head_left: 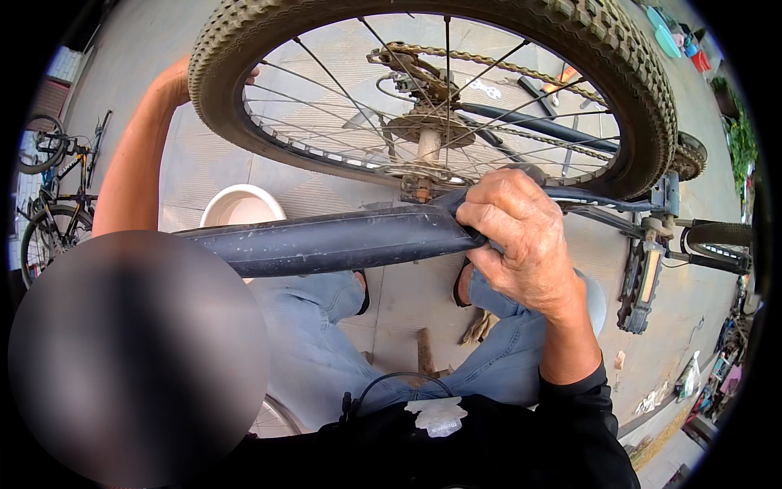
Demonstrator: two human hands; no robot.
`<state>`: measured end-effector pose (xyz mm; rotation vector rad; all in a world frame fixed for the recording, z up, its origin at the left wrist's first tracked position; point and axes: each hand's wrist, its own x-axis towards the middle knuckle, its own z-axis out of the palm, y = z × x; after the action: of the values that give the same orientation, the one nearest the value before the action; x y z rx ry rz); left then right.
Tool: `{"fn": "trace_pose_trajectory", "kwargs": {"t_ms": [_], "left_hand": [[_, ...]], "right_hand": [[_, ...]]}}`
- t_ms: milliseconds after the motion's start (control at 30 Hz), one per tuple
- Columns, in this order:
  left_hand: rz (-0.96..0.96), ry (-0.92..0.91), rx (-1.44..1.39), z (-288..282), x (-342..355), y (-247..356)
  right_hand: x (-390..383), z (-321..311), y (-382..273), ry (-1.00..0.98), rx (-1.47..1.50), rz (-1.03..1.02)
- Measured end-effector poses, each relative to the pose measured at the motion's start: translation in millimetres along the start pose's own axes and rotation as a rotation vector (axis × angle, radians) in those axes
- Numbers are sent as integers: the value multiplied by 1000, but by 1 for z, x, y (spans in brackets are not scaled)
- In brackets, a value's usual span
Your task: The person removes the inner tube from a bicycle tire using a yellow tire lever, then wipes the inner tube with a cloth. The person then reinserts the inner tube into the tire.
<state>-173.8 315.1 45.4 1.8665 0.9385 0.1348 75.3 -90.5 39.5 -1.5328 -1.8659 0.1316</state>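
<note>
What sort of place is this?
Probably a paved yard used as a bicycle workspace: a bicycle wheel over the paving, another bicycle at far left, green plants at far right.

Blk top (pixel 521 444), lt-blue jeans (pixel 314 346)
Blk R sleeve (pixel 580 398) ends at forearm; ragged whitish patch (pixel 440 416), thin blk cord (pixel 399 374) at front.

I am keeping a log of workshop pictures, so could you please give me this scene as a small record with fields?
Right hand: closed on long black tube
Left hand: partly hidden behind tyre; grip unclear
Tyre: knobbly, on a spoked wheel
Floor: white basin left of the feet
Right side: pedal
Far left: bicycles
Hidden: left end of tube, behind a blur
</note>
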Motion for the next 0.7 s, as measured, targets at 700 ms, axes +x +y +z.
{"fn": "trace_pose_trajectory", "kwargs": {"t_ms": [700], "left_hand": [[-32, -383, 92, 53, 41, 78]], "right_hand": [[14, -4, 17, -139, 169, 108]]}}
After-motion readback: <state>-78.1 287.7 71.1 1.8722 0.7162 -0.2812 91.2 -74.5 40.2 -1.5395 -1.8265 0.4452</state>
